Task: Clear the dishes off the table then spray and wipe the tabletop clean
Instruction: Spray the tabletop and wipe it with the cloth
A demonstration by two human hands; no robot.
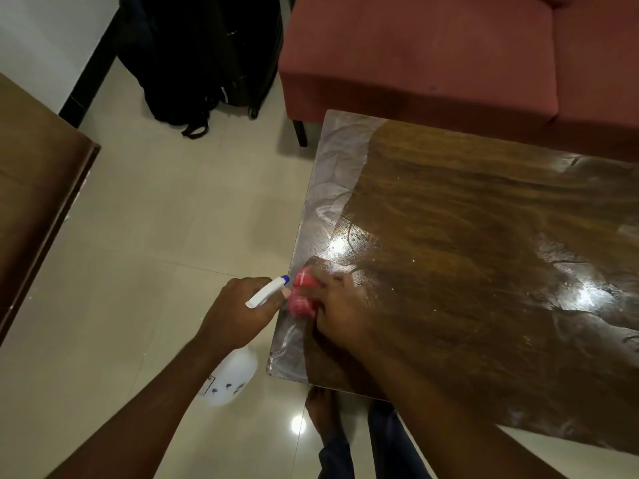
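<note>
A dark wooden tabletop [466,236] fills the right of the head view, wet and streaked with pale smears along its left edge. My right hand [340,307] presses a red checked cloth [303,295] flat on the table near that left edge. My left hand [242,311] hangs just off the table's edge, gripping a white spray bottle [230,376] by its neck; the white trigger head with a blue nozzle [268,292] points toward the cloth. No dishes show on the table.
A red sofa [432,50] stands behind the table. A black backpack [193,57] rests on the tiled floor [155,219] at the back left. Brown wooden furniture [38,188] lines the left edge. My foot [321,409] is under the table's near corner.
</note>
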